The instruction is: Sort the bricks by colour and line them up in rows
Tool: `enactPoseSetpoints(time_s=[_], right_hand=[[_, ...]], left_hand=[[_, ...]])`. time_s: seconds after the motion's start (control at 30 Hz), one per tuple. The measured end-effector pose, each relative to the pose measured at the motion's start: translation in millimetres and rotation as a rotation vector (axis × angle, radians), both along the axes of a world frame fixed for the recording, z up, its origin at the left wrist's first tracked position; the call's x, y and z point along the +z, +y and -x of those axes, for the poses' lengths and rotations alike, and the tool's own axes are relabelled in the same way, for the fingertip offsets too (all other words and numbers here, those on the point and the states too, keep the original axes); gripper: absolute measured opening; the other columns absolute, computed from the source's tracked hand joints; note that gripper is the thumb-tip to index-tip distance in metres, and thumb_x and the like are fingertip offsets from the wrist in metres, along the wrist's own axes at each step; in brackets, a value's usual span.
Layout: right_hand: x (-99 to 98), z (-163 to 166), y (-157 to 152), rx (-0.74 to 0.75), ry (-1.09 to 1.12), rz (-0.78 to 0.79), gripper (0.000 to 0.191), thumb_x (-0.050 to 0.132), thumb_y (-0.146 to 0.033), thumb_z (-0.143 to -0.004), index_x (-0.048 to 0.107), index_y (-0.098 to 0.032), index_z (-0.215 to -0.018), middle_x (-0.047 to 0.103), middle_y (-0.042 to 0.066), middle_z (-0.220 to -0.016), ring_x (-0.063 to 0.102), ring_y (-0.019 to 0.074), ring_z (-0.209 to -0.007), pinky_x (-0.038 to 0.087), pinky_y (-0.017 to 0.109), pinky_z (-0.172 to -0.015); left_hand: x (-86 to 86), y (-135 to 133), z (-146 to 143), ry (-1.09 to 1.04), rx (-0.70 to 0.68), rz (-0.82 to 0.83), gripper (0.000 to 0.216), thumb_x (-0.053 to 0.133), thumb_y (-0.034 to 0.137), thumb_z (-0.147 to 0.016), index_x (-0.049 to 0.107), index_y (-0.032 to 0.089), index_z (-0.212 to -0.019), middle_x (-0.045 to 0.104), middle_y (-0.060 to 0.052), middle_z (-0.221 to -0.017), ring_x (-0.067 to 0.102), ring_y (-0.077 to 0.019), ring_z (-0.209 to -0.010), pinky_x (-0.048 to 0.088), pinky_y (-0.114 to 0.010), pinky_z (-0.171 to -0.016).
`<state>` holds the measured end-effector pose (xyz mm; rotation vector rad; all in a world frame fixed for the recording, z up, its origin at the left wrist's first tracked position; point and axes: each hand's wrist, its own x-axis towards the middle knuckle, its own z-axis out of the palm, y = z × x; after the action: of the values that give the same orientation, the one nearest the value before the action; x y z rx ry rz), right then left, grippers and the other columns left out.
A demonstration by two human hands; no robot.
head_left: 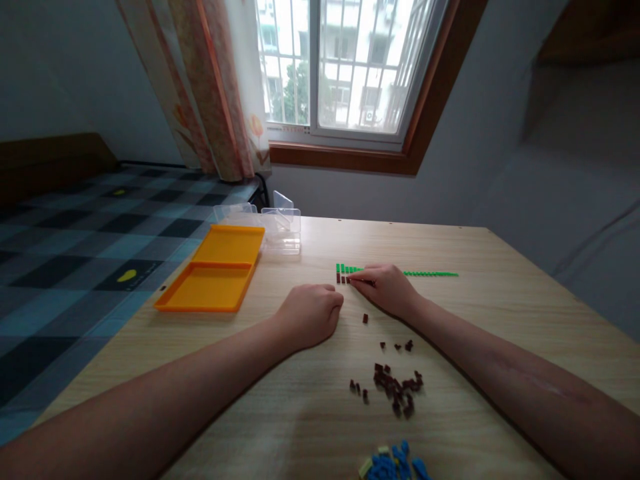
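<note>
My right hand reaches to the left end of a row of small green building bricks, its thumb and index finger pinched on a small brown brick. Just to the left of those fingertips, a few brown bricks stand in line below the green ones. My left hand rests curled on the table; what it holds, if anything, is hidden. One loose brown brick lies between my hands. Closer to me is a heap of dark brown bricks, with several scattered around it.
An opened orange plastic case lies at the left on the wooden table. Clear plastic boxes stand behind it. Blue and pale yellow bricks are piled at the near edge. A checked bed adjoins the left side.
</note>
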<state>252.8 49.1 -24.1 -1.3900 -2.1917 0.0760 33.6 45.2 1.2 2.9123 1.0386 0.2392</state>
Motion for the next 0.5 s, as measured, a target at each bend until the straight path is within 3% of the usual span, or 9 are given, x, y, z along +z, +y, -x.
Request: enactPoseSetpoints(time_s=[0.5], right_hand=[[-0.1, -0.4, 0.6, 0.022, -0.015, 0.015, 0.020, 0.061, -0.029, -0.095, 0.080, -0.029, -0.103, 0.075, 0.002, -0.085, 0.067, 0.0155, -0.075, 0.045, 0.025, -0.066]], left_hand=[[0.1, 0.2, 0.4, -0.003, 0.002, 0.011, 0.024, 0.046, 0.022, -0.089, 0.064, 0.019, -0.074, 0.068, -0.005, -0.082, 0.064, -0.0197, -0.072, 0.043, -0.030, -0.062]])
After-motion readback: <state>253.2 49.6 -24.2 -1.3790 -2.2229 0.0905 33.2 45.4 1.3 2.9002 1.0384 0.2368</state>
